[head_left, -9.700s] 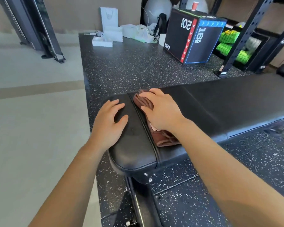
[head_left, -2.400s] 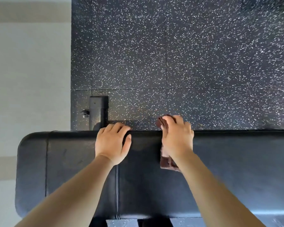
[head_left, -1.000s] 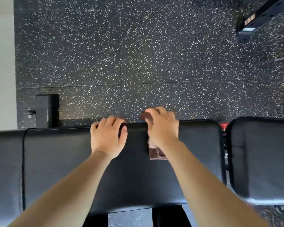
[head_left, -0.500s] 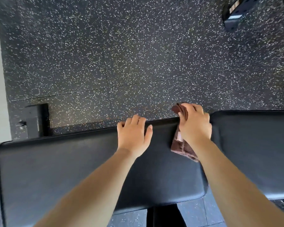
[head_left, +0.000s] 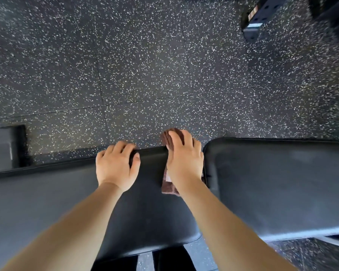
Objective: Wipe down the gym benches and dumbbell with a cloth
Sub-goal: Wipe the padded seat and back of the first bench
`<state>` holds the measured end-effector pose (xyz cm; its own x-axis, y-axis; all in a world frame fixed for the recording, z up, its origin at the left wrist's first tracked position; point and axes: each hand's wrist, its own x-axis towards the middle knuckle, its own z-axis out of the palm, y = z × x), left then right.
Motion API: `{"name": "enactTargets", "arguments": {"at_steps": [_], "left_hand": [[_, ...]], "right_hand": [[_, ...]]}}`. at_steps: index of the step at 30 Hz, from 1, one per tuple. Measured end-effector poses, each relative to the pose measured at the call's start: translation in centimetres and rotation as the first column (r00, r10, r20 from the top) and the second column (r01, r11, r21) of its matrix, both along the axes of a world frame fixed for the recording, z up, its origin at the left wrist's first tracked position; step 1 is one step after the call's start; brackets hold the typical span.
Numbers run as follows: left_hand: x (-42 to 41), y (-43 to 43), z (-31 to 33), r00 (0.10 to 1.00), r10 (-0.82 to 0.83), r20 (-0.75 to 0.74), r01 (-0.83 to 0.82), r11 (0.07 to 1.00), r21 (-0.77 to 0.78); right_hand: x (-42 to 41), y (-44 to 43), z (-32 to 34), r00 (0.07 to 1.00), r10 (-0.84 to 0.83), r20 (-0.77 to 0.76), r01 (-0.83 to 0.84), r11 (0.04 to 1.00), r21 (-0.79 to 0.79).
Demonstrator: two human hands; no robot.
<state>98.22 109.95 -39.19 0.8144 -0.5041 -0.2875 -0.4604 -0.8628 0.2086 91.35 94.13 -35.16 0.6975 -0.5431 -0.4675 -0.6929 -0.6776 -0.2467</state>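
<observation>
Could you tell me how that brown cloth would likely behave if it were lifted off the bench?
Probably floppy: the cloth bends over the far edge of the bench under the right hand. Likely light, since it looks like thin folded fabric. It may unfold when lifted, as separate layers show at its far end.

The folded brown cloth lies under the right grip, pressed on the black padded worktop and bent over its far edge; a second black pad stands just right of the grip
</observation>
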Motion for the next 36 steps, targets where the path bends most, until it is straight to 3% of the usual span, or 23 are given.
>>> {"name": "enactTargets", "arguments": {"at_steps": [4,8,14,20,29,36], "left_hand": [[-0.1,-0.4,0.7,0.999,-0.019,-0.045,0.021,0.999,0.047],[-0.1,-1.4,1.9,0.989,-0.075,-0.130,0.082,0.995,0.050],[-2.1,-9.7,3.2,0.956,-0.171,-0.238,0.152,0.984,-0.097],[-3.6,-13.9,4.4,0.963,-0.168,-0.209,0.143,0.981,-0.130],[-10.0,-24.1,9.1,0.948,-0.228,-0.223,0.182,0.961,-0.209],[-14.0,-31.0,11.5,0.933,-0.301,-0.198,0.258,0.941,-0.218]], "right_hand": [[0.4,-0.8,2.1,0.989,-0.143,0.032,0.143,0.990,-0.007],[-0.7,-2.8,4.9,0.984,-0.088,0.154,0.111,0.983,-0.149],[-2.2,-6.6,4.6,0.987,0.062,-0.149,-0.094,0.970,-0.224],[-2.9,-11.1,5.4,0.989,0.020,-0.148,-0.057,0.966,-0.250],[-11.0,-24.3,11.3,0.976,-0.102,-0.192,0.045,0.959,-0.280],[-17.7,-27.0,12.9,0.939,-0.336,0.071,0.343,0.916,-0.207]]}}
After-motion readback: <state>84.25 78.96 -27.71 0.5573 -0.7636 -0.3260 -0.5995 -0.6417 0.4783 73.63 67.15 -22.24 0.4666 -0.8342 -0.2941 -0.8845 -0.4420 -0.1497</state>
